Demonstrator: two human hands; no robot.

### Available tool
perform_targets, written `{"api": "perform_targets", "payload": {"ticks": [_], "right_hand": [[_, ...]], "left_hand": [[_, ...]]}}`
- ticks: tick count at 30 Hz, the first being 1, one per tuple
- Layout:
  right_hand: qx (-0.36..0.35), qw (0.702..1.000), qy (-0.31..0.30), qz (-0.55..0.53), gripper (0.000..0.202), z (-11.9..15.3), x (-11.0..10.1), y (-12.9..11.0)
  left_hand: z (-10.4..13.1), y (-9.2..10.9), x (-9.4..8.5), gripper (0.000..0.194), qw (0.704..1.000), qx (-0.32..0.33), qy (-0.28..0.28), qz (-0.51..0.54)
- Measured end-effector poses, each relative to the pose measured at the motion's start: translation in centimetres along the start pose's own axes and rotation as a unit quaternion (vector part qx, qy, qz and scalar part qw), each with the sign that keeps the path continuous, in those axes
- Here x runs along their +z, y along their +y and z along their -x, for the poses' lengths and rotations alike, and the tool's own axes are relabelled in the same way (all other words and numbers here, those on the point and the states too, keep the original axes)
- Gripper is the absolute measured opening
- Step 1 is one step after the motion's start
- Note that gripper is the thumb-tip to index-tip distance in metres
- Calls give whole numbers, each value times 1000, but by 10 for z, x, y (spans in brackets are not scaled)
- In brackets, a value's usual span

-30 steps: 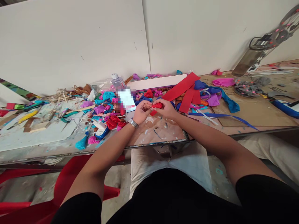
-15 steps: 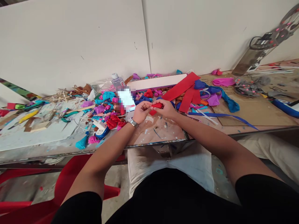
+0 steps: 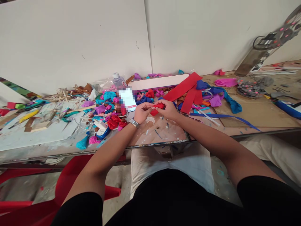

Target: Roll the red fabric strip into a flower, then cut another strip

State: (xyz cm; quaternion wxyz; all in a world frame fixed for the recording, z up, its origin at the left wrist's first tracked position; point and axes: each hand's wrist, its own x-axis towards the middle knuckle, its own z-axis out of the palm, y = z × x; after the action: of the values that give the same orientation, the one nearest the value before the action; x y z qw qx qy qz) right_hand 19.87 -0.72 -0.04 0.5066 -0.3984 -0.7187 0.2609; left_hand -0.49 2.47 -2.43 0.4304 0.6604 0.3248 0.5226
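Between my two hands, over the worktable near its front, is a crumpled piece of red paper (image 3: 159, 106). My left hand (image 3: 143, 112), with a metal watch at the wrist, pinches its left side. The fingers of my right hand (image 3: 167, 109) are closed round its right side. The fingertips of both hands nearly meet on the paper. Just behind and right of my hands lie flat red strips (image 3: 185, 86). A lit phone (image 3: 127, 98), partly blurred, leans among small coloured paper pieces to the left.
A clear bottle (image 3: 119, 82) stands behind the phone. A blue and white power socket (image 3: 102, 133) lies near the front edge. To the right are a blue ribbon (image 3: 232, 117), cardboard (image 3: 254, 113) and a dark bottle (image 3: 248, 62). A red chair (image 3: 68, 179) is at lower left.
The red paper between my fingers has shifted slightly and looks a little more spread. Both hands stay in nearly the same place.
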Motion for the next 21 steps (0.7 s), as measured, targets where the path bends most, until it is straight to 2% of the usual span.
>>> {"api": "perform_targets", "payload": {"ticks": [9,21], "right_hand": [[-3,1000,1,7,28,-1,-1,1],[4,1000,-2,24,28,-1,-1,2]], "left_hand": [[2,7,-1,43,997,24,0,-69],[2,8,-2,40,994,42,1,-105]]}}
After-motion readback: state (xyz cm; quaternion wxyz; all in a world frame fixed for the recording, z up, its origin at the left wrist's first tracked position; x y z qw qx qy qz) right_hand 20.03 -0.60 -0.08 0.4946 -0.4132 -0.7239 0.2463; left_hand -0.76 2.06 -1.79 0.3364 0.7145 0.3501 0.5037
